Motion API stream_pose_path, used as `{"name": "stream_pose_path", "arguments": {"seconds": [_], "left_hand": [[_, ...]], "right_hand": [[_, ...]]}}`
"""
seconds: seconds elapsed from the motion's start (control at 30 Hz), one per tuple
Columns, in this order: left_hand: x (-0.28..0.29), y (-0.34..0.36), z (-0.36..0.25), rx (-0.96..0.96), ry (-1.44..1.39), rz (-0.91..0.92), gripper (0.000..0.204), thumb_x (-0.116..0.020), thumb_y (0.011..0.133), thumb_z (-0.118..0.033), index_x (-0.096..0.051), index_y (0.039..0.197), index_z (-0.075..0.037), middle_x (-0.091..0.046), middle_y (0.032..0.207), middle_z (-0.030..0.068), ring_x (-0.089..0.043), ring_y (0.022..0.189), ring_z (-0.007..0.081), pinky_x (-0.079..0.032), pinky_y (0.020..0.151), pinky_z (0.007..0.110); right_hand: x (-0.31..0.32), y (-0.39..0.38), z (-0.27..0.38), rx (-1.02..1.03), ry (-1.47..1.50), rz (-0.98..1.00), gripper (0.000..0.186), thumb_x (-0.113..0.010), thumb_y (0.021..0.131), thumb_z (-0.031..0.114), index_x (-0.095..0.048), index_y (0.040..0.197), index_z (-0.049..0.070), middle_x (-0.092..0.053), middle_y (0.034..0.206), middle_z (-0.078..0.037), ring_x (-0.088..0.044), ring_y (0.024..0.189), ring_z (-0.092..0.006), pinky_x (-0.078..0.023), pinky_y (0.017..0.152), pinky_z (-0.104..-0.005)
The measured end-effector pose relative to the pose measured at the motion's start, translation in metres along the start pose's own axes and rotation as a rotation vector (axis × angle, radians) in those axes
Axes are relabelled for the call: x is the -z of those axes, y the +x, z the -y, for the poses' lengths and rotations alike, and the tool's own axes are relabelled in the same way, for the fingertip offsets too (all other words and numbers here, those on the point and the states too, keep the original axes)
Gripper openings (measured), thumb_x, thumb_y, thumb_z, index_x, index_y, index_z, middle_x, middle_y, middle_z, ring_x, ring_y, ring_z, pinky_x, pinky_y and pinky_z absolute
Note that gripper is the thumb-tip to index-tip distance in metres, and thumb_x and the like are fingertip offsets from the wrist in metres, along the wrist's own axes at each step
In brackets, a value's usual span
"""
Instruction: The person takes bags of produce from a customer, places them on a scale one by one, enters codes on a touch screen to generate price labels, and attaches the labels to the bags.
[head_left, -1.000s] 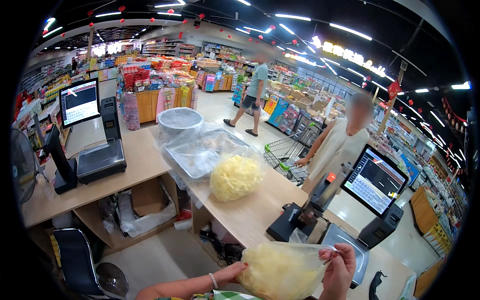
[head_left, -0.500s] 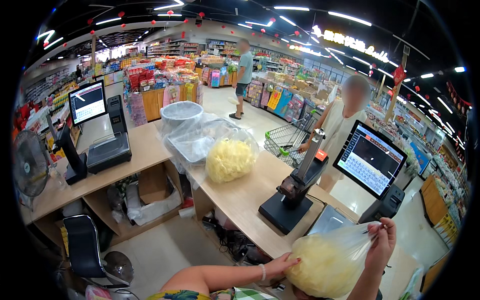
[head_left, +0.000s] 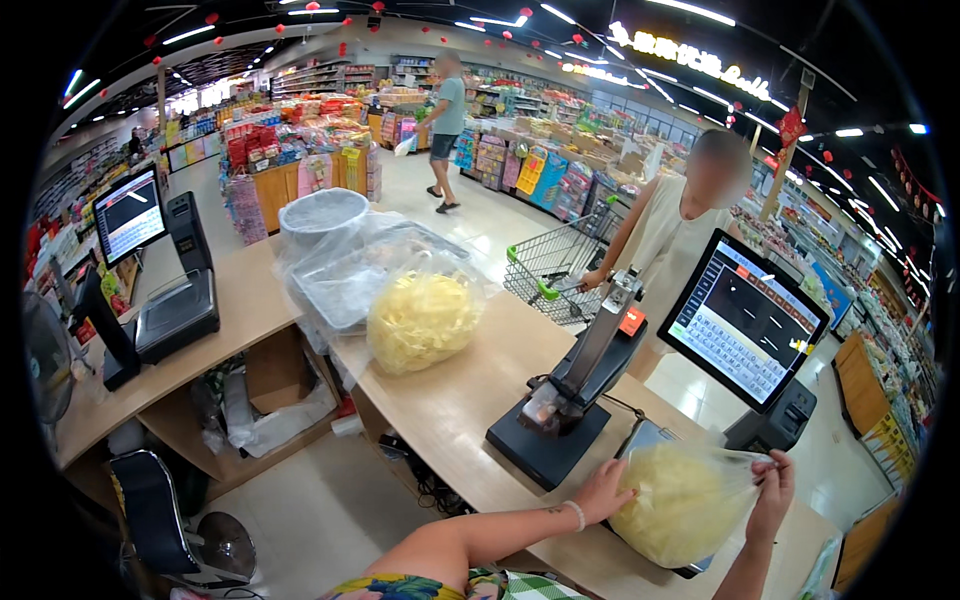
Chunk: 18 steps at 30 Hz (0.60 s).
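Observation:
A clear plastic bag of pale yellow strips rests on the steel weighing scale on the near right of the counter. My left hand grips the bag's left side, its fingers pressed onto the plastic. My right hand pinches the gathered top of the bag at the right. Just behind the left hand stands a black device with an upright metal column. A touchscreen terminal with a black printer stands beside the scale.
A second yellow-filled bag, plastic-covered tray and round tub stand on the counter. A second terminal and scale are at left, a chair below. A person holds a shopping cart; another person walks beyond.
The bag has moved right and down onto the scale along with both hands. The person at the cart leans with head lower. The farther person has walked leftward along the aisle.

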<state>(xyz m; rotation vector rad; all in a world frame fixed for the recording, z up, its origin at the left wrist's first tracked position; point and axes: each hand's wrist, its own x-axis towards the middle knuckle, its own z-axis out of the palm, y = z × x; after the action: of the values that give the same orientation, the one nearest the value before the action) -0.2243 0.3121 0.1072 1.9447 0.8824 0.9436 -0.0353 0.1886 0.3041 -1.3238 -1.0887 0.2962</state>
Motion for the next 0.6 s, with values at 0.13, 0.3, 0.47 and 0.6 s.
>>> {"name": "stream_pose_path", "arguments": {"seconds": [0.13, 0.3, 0.47, 0.6], "left_hand": [[0.022, 0.011, -0.048, -0.283, -0.103, 0.015, 0.051, -0.056, 0.085, -0.026, -0.040, 0.126, 0.000, -0.043, 0.126, 0.0194, -0.039, 0.118, 0.0347, -0.032, 0.100, 0.039], [0.019, 0.041, -0.131, -0.534, -0.332, 0.199, 0.036, -0.051, 0.087, -0.019, -0.047, 0.118, -0.001, -0.050, 0.118, 0.0165, -0.046, 0.111, 0.0313, -0.037, 0.094, 0.036], [0.001, 0.067, -0.175, -0.344, -0.491, 0.352, 0.023, -0.046, 0.088, -0.013, -0.054, 0.105, 0.000, -0.055, 0.111, 0.0150, -0.053, 0.102, 0.0270, -0.042, 0.085, 0.033], [-0.018, 0.075, -0.183, -0.259, -0.504, 0.202, 0.015, -0.045, 0.085, -0.008, -0.056, 0.092, 0.000, -0.059, 0.093, 0.0139, -0.056, 0.092, 0.0267, -0.044, 0.080, 0.033]], "right_hand": [[-0.007, 0.002, -0.003, -0.031, -0.035, 0.047, 0.021, -0.041, 0.091, 0.006, -0.050, 0.109, 0.004, -0.057, 0.080, -0.002, -0.052, 0.079, -0.0085, -0.038, 0.068, -0.0203], [-0.003, 0.013, 0.002, -0.003, -0.161, 0.180, 0.027, -0.043, 0.089, 0.002, -0.048, 0.116, 0.004, -0.060, 0.086, -0.004, -0.054, 0.075, -0.0083, -0.040, 0.063, -0.0206], [0.005, 0.016, 0.009, 0.134, -0.419, 0.217, 0.028, -0.044, 0.087, 0.000, -0.050, 0.115, 0.002, -0.063, 0.084, -0.006, -0.055, 0.068, -0.0079, -0.042, 0.056, -0.0210], [0.017, 0.025, 0.003, 0.293, -0.434, 0.256, 0.029, -0.048, 0.084, -0.004, -0.051, 0.112, 0.001, -0.062, 0.078, -0.006, -0.054, 0.063, -0.0102, -0.044, 0.059, -0.0233]]}}
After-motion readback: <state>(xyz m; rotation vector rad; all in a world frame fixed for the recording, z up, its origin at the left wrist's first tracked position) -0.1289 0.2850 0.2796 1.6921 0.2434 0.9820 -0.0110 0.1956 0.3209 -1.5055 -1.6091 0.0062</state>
